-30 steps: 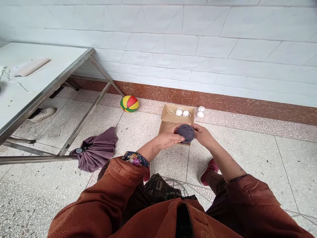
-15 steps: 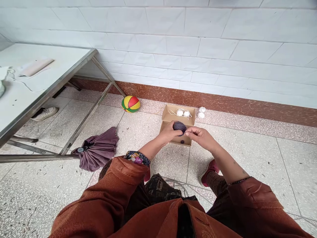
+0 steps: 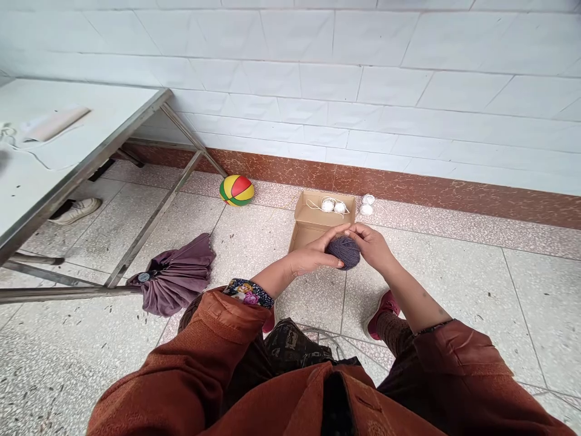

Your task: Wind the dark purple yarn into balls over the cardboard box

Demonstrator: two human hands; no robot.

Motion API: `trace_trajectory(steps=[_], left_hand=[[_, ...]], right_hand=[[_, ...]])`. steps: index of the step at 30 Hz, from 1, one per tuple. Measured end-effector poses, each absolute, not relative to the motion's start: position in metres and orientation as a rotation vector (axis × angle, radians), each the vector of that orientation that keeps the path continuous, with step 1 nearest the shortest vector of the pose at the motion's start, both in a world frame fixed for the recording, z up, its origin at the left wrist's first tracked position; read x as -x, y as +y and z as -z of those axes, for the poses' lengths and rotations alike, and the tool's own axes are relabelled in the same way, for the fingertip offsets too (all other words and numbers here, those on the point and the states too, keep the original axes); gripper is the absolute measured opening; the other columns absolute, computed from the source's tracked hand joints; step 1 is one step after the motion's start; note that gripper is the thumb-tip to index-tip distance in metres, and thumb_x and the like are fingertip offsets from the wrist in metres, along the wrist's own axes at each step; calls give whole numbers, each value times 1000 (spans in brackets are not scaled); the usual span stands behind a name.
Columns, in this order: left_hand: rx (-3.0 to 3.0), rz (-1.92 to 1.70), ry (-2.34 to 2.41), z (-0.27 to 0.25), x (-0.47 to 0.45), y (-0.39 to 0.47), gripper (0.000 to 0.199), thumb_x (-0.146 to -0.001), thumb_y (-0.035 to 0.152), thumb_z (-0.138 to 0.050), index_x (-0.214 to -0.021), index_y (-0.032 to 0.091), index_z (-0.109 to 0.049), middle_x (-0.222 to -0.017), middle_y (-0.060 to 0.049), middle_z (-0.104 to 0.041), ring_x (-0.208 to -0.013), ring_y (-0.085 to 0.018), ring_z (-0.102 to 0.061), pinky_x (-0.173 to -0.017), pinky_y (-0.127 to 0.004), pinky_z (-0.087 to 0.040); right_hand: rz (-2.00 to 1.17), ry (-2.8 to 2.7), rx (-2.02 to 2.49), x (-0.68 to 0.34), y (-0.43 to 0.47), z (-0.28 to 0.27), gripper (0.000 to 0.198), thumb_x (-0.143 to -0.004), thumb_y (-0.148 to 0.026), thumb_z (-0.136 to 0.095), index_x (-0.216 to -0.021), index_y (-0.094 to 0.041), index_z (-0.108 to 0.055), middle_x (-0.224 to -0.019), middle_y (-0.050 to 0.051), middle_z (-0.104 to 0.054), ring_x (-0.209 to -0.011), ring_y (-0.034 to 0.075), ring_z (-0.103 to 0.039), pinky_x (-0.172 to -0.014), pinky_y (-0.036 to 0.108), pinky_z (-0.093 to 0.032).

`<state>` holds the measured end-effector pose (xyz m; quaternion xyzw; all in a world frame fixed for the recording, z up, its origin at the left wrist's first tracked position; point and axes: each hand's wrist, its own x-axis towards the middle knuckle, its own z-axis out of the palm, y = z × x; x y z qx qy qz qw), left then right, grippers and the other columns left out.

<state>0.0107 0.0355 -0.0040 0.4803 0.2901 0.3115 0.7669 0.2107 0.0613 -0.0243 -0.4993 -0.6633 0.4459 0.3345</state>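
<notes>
A ball of dark purple-grey yarn (image 3: 344, 252) is gripped in my left hand (image 3: 313, 257), thumb on the near side and fingers round the far side. My right hand (image 3: 370, 245) is closed at the ball's far right edge, fingertips pinched against it; a strand between them is too small to make out. Beyond my hands, an open cardboard box (image 3: 302, 236) lies on the floor, partly hidden by them. White yarn balls (image 3: 333, 206) with loose strands rest in its far half. More white balls (image 3: 366, 206) sit on the floor to the right of the box.
A striped yellow, red and green ball (image 3: 236, 190) lies near the wall. A folded purple umbrella (image 3: 179, 275) is on the floor by the metal-framed table (image 3: 113, 100) at left. Another person's shoe (image 3: 77, 211) shows under that table.
The dark yarn ball has come nearer to me and turned in my left hand. My right hand has moved from beside the ball to its far edge.
</notes>
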Motion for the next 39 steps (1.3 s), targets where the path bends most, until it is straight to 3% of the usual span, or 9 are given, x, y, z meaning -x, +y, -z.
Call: trace_trajectory(steps=[5,10,15,19,23,29,33,39], left_hand=[[-688,-750,567,-1,-10,36,66,-70,18,-69,-134,23,-56,-129,-12,-63,-107,-25,-64,-92,-42,-51],[-518,-917,734,1,-10,43,50,-68,18,-65,-118,19,-58,-116,-9,-67,-98,-22,-65,-86,-38,-53],[-651,-942,1043,11,-9,49,46,-65,19,-68,-111,18,-58,-105,-6,-66,-92,-18,-62,-78,-30,-51],[-912,-871,1234,18,-8,51,56,-66,22,-69,-121,20,-59,-115,-8,-64,-103,-22,-60,-85,-32,-50],[-1171,-725,1229,16,-10,47,67,-64,22,-73,-129,19,-60,-127,-11,-60,-118,-28,-54,-99,-39,-45],[-1109,-593,886,9,-14,37,95,-66,21,-74,-154,22,-37,-122,-10,-61,-108,-25,-58,-96,-42,-46],[-934,-696,708,6,-13,36,79,-67,19,-76,-142,25,-52,-131,-11,-60,-116,-26,-59,-99,-41,-47],[-623,-945,700,2,-10,42,52,-71,17,-75,-122,19,-64,-123,-11,-67,-110,-25,-65,-98,-44,-51]], right_hand=[[-1112,-1839,1398,-210,60,30,20,-89,-32,-51,-85,-21,-66,-83,3,-69,-80,20,-61,-73,31,-45],[-1028,-1947,1347,-204,55,29,17,-89,-29,-50,-79,-21,-62,-81,4,-67,-78,20,-60,-73,31,-45],[-1215,-2022,1173,-204,49,17,19,-90,-34,-56,-80,-21,-66,-78,2,-66,-73,18,-57,-70,30,-43],[-1434,-1843,1095,-208,49,2,22,-90,-41,-62,-89,-21,-71,-83,1,-68,-75,17,-58,-72,30,-45],[-1422,-1694,1089,-211,54,-3,23,-89,-43,-64,-87,-21,-70,-83,1,-68,-76,16,-58,-77,31,-46],[-1233,-1653,1236,-212,61,16,25,-87,-46,-63,-83,-21,-67,-76,0,-64,-71,16,-56,-69,30,-44],[-1207,-1736,1356,-212,62,27,24,-91,-40,-55,-81,-22,-67,-78,1,-67,-74,18,-59,-72,31,-45],[-1111,-1935,1327,-205,56,32,18,-88,-25,-52,-92,-22,-69,-92,5,-73,-87,22,-64,-80,33,-48]])
